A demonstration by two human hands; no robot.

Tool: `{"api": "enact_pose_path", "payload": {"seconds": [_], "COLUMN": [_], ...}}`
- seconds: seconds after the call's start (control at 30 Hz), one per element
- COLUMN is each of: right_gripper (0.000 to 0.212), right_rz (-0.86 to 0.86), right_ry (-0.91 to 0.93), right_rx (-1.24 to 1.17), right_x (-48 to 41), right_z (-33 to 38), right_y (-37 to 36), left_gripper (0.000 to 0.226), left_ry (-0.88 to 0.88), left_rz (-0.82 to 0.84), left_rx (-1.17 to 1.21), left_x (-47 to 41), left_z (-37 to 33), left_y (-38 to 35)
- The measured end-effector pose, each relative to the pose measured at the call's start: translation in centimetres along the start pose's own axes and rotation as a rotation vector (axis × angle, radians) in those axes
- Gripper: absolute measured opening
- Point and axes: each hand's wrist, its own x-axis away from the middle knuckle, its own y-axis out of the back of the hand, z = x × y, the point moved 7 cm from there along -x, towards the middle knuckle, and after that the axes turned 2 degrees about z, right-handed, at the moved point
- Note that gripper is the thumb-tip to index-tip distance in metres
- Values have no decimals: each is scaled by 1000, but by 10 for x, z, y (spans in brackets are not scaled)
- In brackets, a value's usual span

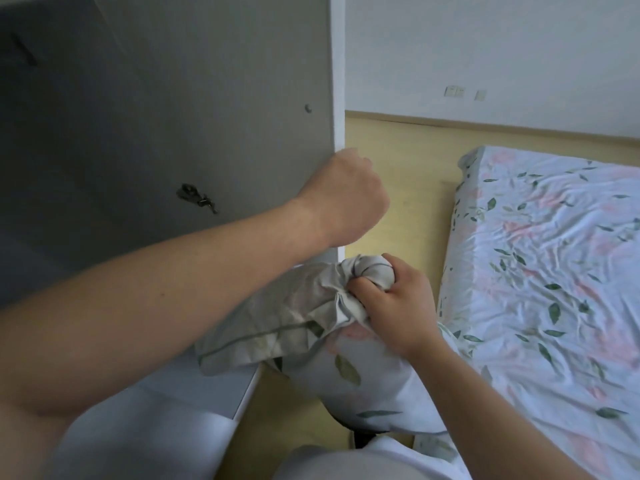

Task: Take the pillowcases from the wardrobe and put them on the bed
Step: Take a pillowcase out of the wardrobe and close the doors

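Note:
My right hand is closed around a bunched wad of pillowcases, pale grey-white cloth with green leaf print and a green piped edge, hanging down between the wardrobe and the bed. My left hand is curled over the white front edge of the wardrobe's side panel, fingers hidden behind it. The wardrobe interior is grey and dim. The bed lies to the right, covered by a wrinkled floral sheet.
A light wooden floor strip runs between wardrobe and bed. A metal hinge sits on the wardrobe's inner wall. A white wall with switches stands behind the bed. White cloth lies low in the wardrobe.

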Motion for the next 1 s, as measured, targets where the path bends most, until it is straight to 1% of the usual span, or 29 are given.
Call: {"api": "enact_pose_path", "payload": {"seconds": [0.03, 0.1, 0.17, 0.27, 0.37, 0.4, 0.47, 0.5, 0.57, 0.6, 0.7, 0.83, 1.0], "right_gripper": [21, 18, 17, 21, 24, 25, 28, 30, 33, 33, 33, 31, 29], "right_rz": [14, 56, 133, 265, 386, 424, 468, 488, 527, 544, 572, 585, 596], "right_ry": [0, 5, 37, 117, 171, 187, 208, 214, 212, 211, 222, 245, 251], "right_rx": [-12, -23, -12, 27, 28, 31, 20, 11, 1, -1, -27, -45, -60], "right_x": [2, 6, 12, 25, 37, 42, 48, 51, 55, 57, 58, 57, 50], "right_z": [1, 5, 13, 28, 41, 46, 54, 59, 66, 69, 82, 98, 108], "right_y": [-4, -17, -34, -69, -105, -118, -138, -148, -168, -177, -197, -215, -227], "left_gripper": [28, 31, 31, 31, 32, 29, 12, 16, 34, 38, 40, 44, 61], "left_ry": [28, 93, 171, 306, 381, 406, 417, 433, 447, 457, 471, 459, 466], "left_rz": [34, 168, 271, 353, 421, 439, 501, 517, 539, 544, 544, 474, 431], "left_rx": [20, 86, 144, 218, 214, 224, 213, 157, 57, 21, -36, -108, -158], "left_x": [7, 24, 44, 83, 126, 144, 175, 192, 223, 236, 265, 280, 294], "left_z": [0, -2, -1, 8, 19, 23, 31, 37, 52, 59, 77, 88, 103], "left_y": [1, -8, -19, -48, -79, -89, -110, -121, -139, -146, -166, -186, -204]}}
